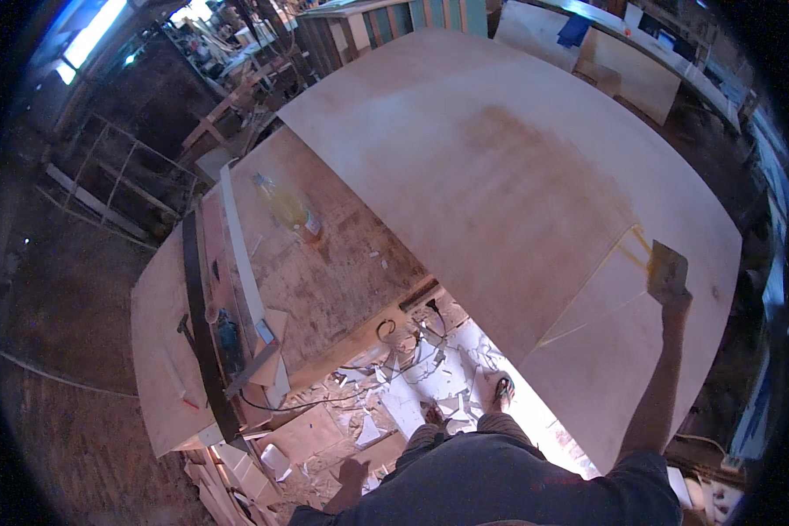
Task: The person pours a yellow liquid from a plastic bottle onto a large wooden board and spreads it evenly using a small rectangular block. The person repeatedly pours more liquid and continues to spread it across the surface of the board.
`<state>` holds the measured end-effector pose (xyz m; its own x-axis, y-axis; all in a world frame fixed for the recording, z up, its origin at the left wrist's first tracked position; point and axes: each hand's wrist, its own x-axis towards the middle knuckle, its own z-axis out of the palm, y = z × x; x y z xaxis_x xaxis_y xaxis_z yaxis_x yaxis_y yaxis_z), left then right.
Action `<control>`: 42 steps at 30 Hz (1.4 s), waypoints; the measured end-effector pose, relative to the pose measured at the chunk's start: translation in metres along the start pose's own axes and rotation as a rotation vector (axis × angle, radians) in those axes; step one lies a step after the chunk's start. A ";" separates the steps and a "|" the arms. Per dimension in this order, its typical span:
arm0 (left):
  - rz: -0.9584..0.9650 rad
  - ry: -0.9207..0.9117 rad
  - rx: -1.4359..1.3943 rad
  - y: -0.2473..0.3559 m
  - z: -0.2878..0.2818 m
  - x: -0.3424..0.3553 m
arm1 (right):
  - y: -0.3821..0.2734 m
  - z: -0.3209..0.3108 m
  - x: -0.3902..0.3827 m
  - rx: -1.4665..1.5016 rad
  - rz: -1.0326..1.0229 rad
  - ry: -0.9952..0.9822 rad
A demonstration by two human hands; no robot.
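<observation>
Head view: right hand (672, 302) gripping glue spreader (666, 272) on plywood sheet (508, 202); yellow glue (636, 250) mostly unspread; left hand (352, 473) hanging empty, loosely open.

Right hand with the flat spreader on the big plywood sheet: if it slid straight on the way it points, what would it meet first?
Probably nothing: beyond the right hand and spreader lies bare plywood sheet up to its far edge.

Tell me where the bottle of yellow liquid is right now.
In the head view the bottle of yellow liquid lies on its side on the worn workbench, left of centre, just left of the big plywood sheet and far from the right hand.
</observation>
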<state>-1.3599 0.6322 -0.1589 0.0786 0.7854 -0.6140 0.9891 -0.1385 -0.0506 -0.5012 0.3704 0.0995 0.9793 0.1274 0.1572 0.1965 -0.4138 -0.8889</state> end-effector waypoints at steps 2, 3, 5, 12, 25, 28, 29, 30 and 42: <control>0.098 -0.099 -0.047 -0.011 0.005 -0.003 | 0.038 -0.012 0.056 -0.193 -0.060 -0.008; 0.082 -0.126 -0.104 0.005 0.001 0.005 | 0.055 -0.019 0.081 -0.312 -0.100 -0.007; 0.002 -0.152 -0.226 0.020 0.002 -0.007 | 0.044 0.007 0.095 -0.456 -0.148 -0.065; 0.075 -0.138 -0.348 0.092 -0.035 0.007 | 0.094 0.043 0.141 -0.670 -0.412 -0.159; 0.666 -0.136 0.279 0.150 -0.061 0.007 | 0.050 0.055 0.234 -1.072 -0.108 -0.164; 0.584 -0.011 0.062 0.115 -0.048 0.019 | 0.041 0.079 0.231 -1.100 -0.026 -0.214; 0.550 -0.065 0.093 0.105 -0.040 0.017 | 0.024 0.094 0.218 -1.109 -0.064 -0.277; 0.535 -0.124 0.126 0.108 -0.036 0.023 | 0.012 0.103 0.205 -1.124 -0.091 -0.325; 0.198 -0.314 -0.466 0.108 -0.010 0.020 | -0.040 0.145 -0.117 -1.130 -0.434 -0.697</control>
<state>-1.2503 0.6391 -0.1687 0.2966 0.5457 -0.7837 0.9155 0.0711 0.3960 -0.6303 0.5030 0.0548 0.6712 0.7098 -0.2137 0.7333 -0.6780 0.0515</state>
